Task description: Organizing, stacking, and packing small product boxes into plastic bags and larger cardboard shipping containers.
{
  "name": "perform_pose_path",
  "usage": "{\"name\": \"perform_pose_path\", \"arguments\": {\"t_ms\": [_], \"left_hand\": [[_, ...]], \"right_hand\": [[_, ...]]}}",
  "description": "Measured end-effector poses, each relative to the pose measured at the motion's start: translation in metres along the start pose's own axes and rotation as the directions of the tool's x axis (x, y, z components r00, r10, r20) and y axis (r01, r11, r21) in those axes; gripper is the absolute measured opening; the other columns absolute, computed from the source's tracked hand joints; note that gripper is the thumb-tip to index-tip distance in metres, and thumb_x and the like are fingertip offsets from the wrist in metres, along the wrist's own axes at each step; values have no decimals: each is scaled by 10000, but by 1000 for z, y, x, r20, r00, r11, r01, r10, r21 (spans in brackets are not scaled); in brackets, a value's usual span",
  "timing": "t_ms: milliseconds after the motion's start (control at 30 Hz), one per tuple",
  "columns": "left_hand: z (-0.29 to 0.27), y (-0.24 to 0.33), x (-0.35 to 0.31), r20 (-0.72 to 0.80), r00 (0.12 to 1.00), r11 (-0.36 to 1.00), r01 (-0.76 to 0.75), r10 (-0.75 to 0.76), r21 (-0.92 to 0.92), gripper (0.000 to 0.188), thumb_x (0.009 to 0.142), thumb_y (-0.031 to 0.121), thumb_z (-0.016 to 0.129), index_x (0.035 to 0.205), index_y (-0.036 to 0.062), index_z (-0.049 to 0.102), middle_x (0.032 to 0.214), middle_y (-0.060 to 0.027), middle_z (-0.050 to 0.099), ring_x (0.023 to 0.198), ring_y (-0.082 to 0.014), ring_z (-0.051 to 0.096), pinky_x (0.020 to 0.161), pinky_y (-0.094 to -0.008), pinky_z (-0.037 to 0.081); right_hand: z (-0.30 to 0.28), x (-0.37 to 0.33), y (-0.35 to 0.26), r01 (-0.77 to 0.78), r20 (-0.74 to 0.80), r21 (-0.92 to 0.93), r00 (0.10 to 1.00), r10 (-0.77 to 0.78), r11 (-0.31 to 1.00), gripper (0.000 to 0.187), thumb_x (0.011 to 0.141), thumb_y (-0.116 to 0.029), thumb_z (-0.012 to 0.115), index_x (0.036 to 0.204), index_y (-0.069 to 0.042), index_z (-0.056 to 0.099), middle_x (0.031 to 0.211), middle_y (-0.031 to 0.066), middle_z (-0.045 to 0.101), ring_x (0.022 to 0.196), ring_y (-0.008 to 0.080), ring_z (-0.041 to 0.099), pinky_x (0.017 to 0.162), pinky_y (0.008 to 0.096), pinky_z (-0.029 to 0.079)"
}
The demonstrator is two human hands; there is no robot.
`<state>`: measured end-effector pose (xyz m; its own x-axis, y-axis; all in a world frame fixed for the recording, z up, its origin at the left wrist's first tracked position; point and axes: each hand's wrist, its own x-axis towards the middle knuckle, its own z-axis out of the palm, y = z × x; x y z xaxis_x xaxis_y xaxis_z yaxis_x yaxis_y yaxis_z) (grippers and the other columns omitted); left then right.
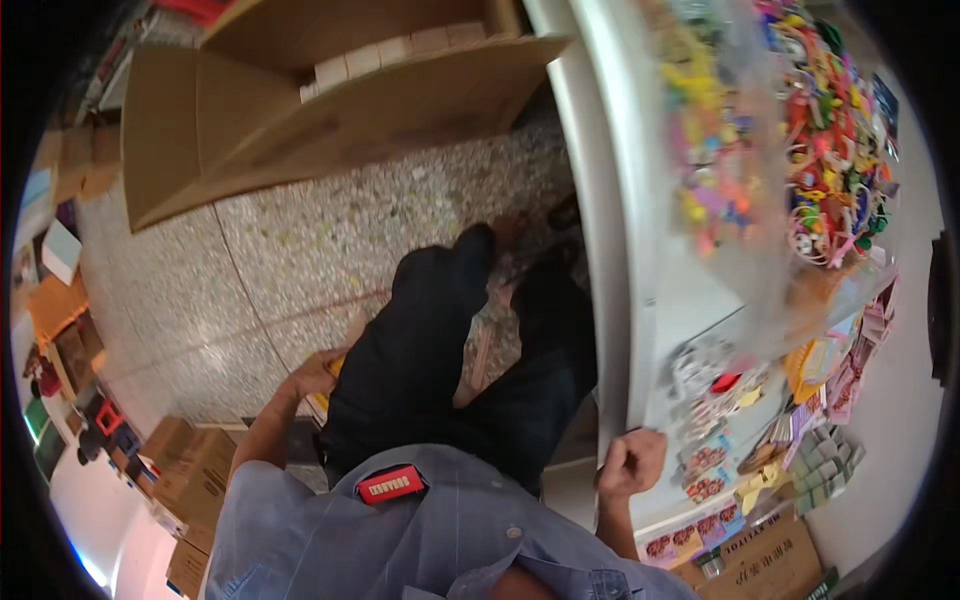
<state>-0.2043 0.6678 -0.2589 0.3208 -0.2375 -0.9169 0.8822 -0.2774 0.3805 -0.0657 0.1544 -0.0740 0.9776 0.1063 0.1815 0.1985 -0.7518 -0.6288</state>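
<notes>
Head view: the two hands are well apart, one on each side of the seated person's dark trousers.

Left hand: located beside the left thigh, fingers at a yellow object. The object lies between the hand and the trouser leg and is largely hidden; its kind, and whether the fingers are clamped on it, cannot be determined.

Right hand: located at the edge of the white surface, fingers curled inward in a loose fist. Whether the fist encloses anything, or bears on the edge, cannot be determined.

Surface, right side: near the right hand lie printed cards and, farther up, a group of silver-grey pieces with a red piece among them. At the upper right, a clear bag contains small multicoloured figures; a second group of coloured pieces beside it is blurred. Grey-green packs lie toward the lower right, near a brown carton.

Floor side: an open cardboard box stands ahead of the person on the speckled floor, with a row of small pale boxes inside. Brown cartons stand at the left. A red pack protrudes from the pocket of the blue-grey shirt.
</notes>
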Motion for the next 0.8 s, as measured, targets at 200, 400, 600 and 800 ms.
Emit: {"name": "perform_pose_path", "arguments": {"t_ms": [200, 400, 600, 800], "left_hand": [[32, -5, 3, -636, 729, 966, -228, 252, 121, 269, 1001, 248, 596, 1187, 99, 720, 1016, -92, 763, 939, -256, 732, 797, -366, 551], [48, -14, 9, -782, 528, 933, -59, 331, 356, 309, 1020, 370, 601, 934, 112, 749, 772, -96, 708, 684, -321, 682, 614, -416, 514], [45, -14, 2, -782, 444, 895, -136, 438, 424, 240, 983, 320, 671, 899, 107, 741, 760, -99, 701, 672, -313, 677, 601, -409, 506], [48, -12, 4, -746, 473, 877, -148, 468, 457, 137, 941, 205, 694, 901, 82, 736, 782, -115, 691, 691, -334, 662, 613, -421, 504]], "right_hand": [[11, -8, -20, -69, 1, -166, 998, 70, 984, 23, 887, 8, 632, 896, 0, 613, 910, 85, 588, 813, 198, 547, 722, 301, 433], [79, 29, -109, -18, 253, -88, 967, 40, 996, 75, 824, 74, 679, 873, 28, 646, 872, 135, 640, 773, 224, 602, 712, 324, 485], [238, 62, -15, -596, 392, 100, 760, 519, 797, 386, 947, -124, 731, 1281, 19, 603, 1043, 78, 660, 952, 135, 622, 844, 282, 514], [323, 60, 134, -963, 312, -57, 232, 921, 262, 594, 973, -275, 703, 1466, -38, 470, 1418, 180, 531, 1250, 353, 556, 1010, 505, 496]]}}
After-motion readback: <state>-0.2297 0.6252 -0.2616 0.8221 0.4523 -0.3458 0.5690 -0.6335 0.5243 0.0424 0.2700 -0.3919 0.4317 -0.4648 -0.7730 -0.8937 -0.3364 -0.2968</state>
